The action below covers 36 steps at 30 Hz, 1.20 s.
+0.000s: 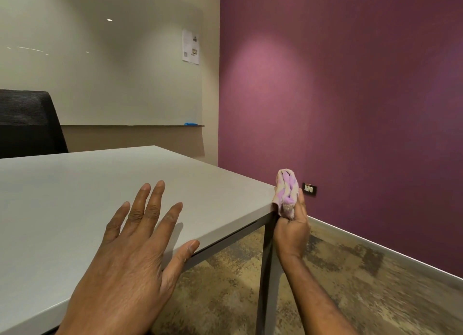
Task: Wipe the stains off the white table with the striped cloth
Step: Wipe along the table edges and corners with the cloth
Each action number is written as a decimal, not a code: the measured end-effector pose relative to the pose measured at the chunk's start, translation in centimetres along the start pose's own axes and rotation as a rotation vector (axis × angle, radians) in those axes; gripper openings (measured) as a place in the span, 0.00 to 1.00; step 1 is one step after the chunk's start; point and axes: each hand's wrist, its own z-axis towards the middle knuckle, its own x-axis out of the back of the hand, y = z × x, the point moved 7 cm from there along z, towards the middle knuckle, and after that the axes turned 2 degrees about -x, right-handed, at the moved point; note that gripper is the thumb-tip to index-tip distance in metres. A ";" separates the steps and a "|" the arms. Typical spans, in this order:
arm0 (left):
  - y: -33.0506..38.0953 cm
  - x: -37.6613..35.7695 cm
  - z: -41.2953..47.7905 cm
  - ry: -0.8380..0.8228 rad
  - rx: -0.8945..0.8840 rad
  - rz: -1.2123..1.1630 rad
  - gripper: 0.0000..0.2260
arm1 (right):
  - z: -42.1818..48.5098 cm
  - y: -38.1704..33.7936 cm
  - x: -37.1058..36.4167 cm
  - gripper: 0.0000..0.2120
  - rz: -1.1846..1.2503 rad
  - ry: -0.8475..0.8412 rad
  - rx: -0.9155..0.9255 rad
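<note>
The white table (75, 184) fills the left and middle of the head view, its right corner near the middle right. My left hand (130, 257) lies flat on the tabletop near the front edge, fingers spread, thumb at the rim. My right hand (292, 234) is off the table's right corner, below top level, closed around the bunched pink and purple striped cloth (286, 193). The cloth presses against the corner edge of the table. No stain shows on the visible surface.
A black mesh chair (27, 124) stands behind the table at the far left. A purple wall (350, 96) with a socket (309, 189) runs along the right. A glass board with a ledge holding a blue eraser (190, 124) is on the back wall. The table's metal leg (266, 272) stands by my right forearm.
</note>
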 end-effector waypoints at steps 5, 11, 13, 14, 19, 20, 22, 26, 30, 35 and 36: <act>0.1 0.0 -0.1 0.001 -0.012 0.001 0.36 | 1.6 0.8 0.3 0.20 0.088 -0.003 -0.245; -0.1 -0.2 0.0 -0.027 -0.002 0.001 0.37 | 3.6 1.6 0.6 0.12 0.131 -0.199 -0.452; -0.3 -0.5 0.0 -0.029 0.016 -0.035 0.38 | 3.4 1.4 0.7 0.12 0.153 -0.203 -0.438; -0.4 -0.6 0.1 -0.029 0.022 -0.047 0.39 | 3.2 1.3 0.8 0.11 0.169 -0.201 -0.437; -0.3 -0.4 0.0 -0.037 0.024 -0.064 0.39 | 2.4 0.8 1.4 0.10 0.212 -0.171 -0.437; -0.3 -0.4 0.0 -0.038 0.025 -0.072 0.39 | 2.2 0.8 1.6 0.10 0.221 -0.167 -0.443; -0.3 -0.4 0.0 -0.044 0.027 -0.086 0.40 | 1.9 0.7 1.9 0.12 0.210 -0.162 -0.447; -0.3 -0.4 -0.1 -0.046 0.027 -0.095 0.40 | 1.2 0.3 2.5 0.16 0.161 -0.161 -0.419; -0.2 -0.2 0.0 -0.037 0.036 -0.096 0.42 | 0.2 -1.1 2.7 0.22 0.006 -0.122 -0.321; -0.3 -0.1 0.1 -0.029 0.047 -0.105 0.43 | -1.2 -3.3 2.7 0.28 -0.195 -0.100 -0.224; -0.3 -0.2 0.1 -0.036 0.047 -0.084 0.43 | -1.5 -3.7 2.7 0.28 -0.231 -0.096 -0.211</act>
